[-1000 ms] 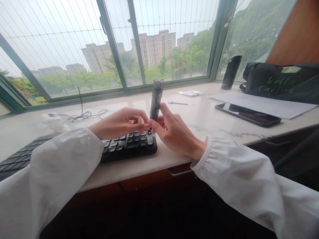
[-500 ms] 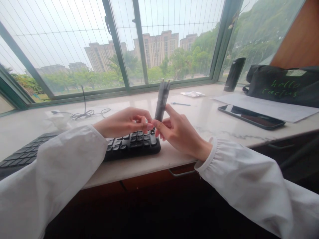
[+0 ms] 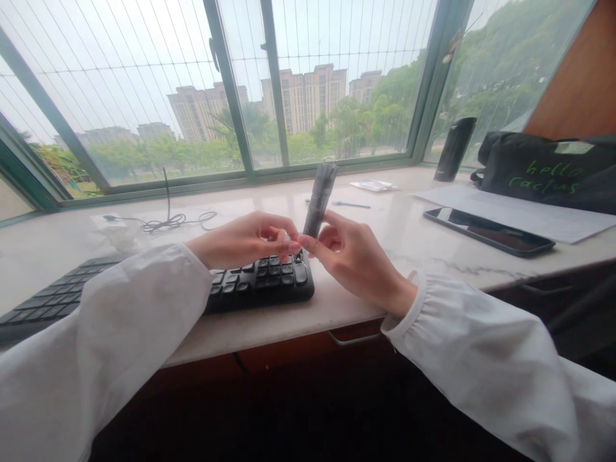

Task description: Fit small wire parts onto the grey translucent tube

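Note:
My right hand point(image 3: 353, 256) is closed, thumb and fingers gripping the lower part of a slim dark grey stick-shaped tool point(image 3: 320, 199). The tool stands nearly upright, leaning a little right, and its top end looks split into narrow parts. Thumb and forefinger of my left hand point(image 3: 255, 240) are pinched together right beside the tool's lower end, almost touching my right thumb. Whatever they pinch, if anything, is hidden. Under both hands is the right end of a black keyboard point(image 3: 260, 289), partly covered by my left hand and sleeve.
A black cable point(image 3: 176, 221) lies coiled at the back left near a crumpled clear plastic bag point(image 3: 122, 237). Behind my right hand are a thin blue stick point(image 3: 351, 205) and a small white packet point(image 3: 373, 185). Farther right are a phone point(image 3: 488, 231), paper point(image 3: 577, 221), a black bottle point(image 3: 455, 149) and a black bag point(image 3: 548, 170).
The tool has tilted slightly more to the right, with its top end lower in view. Both hands keep their hold; the whole view has shifted a little.

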### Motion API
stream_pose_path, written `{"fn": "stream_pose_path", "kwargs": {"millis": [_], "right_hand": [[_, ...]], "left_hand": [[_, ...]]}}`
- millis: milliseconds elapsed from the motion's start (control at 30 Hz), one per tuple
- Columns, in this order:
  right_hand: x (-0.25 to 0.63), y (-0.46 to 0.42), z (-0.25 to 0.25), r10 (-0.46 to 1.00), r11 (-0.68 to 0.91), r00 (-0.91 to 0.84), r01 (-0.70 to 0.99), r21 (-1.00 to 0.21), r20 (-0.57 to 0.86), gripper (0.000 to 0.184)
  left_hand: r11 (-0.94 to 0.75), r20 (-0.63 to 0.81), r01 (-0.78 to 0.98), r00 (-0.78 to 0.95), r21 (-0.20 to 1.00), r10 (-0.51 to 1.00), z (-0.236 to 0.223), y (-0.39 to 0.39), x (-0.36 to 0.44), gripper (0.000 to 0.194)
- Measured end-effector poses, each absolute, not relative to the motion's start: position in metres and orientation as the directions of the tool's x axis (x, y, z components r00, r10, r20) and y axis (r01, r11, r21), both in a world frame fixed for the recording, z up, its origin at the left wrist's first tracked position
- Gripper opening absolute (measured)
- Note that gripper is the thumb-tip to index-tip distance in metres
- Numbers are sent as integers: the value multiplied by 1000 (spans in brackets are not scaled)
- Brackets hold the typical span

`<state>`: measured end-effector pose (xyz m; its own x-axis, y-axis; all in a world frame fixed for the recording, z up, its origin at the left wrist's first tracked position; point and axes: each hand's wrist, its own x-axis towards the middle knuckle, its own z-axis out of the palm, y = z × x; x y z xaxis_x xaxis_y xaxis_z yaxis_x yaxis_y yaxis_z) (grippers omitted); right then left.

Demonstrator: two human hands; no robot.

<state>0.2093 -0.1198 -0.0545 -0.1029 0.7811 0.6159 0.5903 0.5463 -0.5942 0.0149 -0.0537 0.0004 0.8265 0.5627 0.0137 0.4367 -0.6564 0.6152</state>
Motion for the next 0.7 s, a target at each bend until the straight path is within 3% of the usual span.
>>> {"fn": "stream_pose_path", "kwargs": {"millis": [233,500,700], "right_hand": [[210,-125,-53,807,527,-144,611,-590,573,21],[212,-121,-56,814,541,-148,541,-643,561,32],[214,-116,-60,811,554,-167,527,-644,561,27]], "left_hand": [[-664,-16,430,846,611,533,7,-58,13,25],[-622,-27,420,841,661,540,2,-47,10,32],[-626,4,378,855,682,519,-4,-39,6,37]]}}
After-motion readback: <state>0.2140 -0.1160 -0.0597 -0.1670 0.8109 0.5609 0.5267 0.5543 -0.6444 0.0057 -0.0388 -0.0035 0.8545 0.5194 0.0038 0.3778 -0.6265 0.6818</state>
